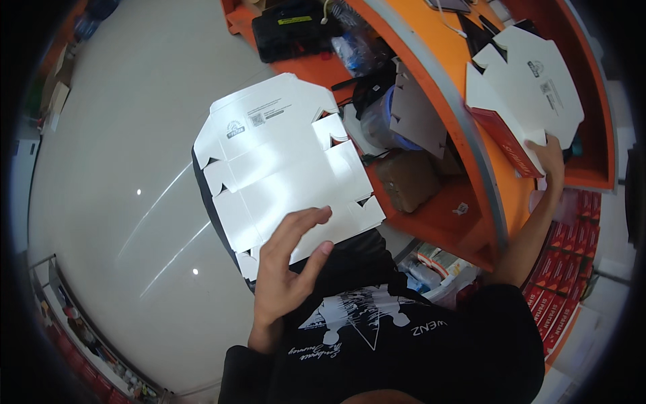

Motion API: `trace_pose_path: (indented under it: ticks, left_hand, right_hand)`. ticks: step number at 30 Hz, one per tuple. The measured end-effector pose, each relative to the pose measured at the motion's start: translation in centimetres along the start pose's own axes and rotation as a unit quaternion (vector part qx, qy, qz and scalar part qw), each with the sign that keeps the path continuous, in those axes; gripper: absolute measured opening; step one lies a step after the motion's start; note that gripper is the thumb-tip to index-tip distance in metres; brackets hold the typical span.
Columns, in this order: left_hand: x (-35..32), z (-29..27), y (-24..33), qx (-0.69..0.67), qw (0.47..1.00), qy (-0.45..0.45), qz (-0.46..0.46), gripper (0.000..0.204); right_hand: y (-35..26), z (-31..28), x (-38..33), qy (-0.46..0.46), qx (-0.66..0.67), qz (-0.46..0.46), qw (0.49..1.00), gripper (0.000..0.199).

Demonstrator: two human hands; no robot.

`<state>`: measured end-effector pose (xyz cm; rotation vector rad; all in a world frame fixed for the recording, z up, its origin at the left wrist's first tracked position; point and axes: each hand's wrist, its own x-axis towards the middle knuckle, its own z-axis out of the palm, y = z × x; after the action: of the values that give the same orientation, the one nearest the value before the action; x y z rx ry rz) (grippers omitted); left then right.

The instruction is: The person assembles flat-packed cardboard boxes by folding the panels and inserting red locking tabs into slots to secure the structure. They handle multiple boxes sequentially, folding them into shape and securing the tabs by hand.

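Note:
My left hand (286, 266) holds a flat, unfolded white cardboard box blank (282, 161) by its near edge, thumb under and fingers on top, in front of my black printed shirt. My right hand (550, 158) reaches out to the right and rests on the near edge of a stack of similar flat white box blanks (528, 74) with a red underside, lying on the orange counter (437, 47).
Under the counter, orange shelves (444, 209) hold a brown package, plastic bags and black items. A black case (289, 30) sits on the far shelf. Red cartons (565, 269) are stacked at the right. Pale glossy floor (121, 168) spreads to the left.

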<state>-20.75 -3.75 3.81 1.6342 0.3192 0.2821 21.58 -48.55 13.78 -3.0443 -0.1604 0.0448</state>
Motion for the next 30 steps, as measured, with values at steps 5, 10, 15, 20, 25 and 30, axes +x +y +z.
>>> trace_pose_path:
  ticks: [5,10,15,20,25,30]
  left_hand:
    - [0.5,-0.4,-1.0,-0.011,0.999,0.039,-0.017,0.038]
    - [0.7,-0.8,-1.0,-0.002,0.998,0.066,-0.015,0.037]
    - [1.0,-1.3,-1.6,-0.002,0.995,0.073,-0.065,0.035]
    - [1.3,-0.4,-3.0,-0.011,0.996,0.079,-0.050,0.034]
    - [1.0,0.3,-3.6,-0.014,0.995,0.059,-0.074,0.032]
    - [1.4,1.0,-4.2,-0.027,0.995,0.037,-0.092,0.033]
  right_hand:
    - [0.8,-0.1,0.3,-0.025,-0.026,0.003,0.999,0.046]
    - [-2.8,-3.4,-3.0,0.136,-0.140,-0.007,0.981,0.065]
    - [-18.6,-2.1,-17.1,0.212,0.172,-0.209,0.939,0.049]
    - [-28.5,16.8,-19.3,-0.060,0.174,-0.314,0.931,0.063]
    - [-28.4,21.6,-19.7,-0.106,0.222,-0.276,0.929,0.057]
    - [-27.6,21.7,-20.0,-0.094,0.288,-0.279,0.911,0.051]
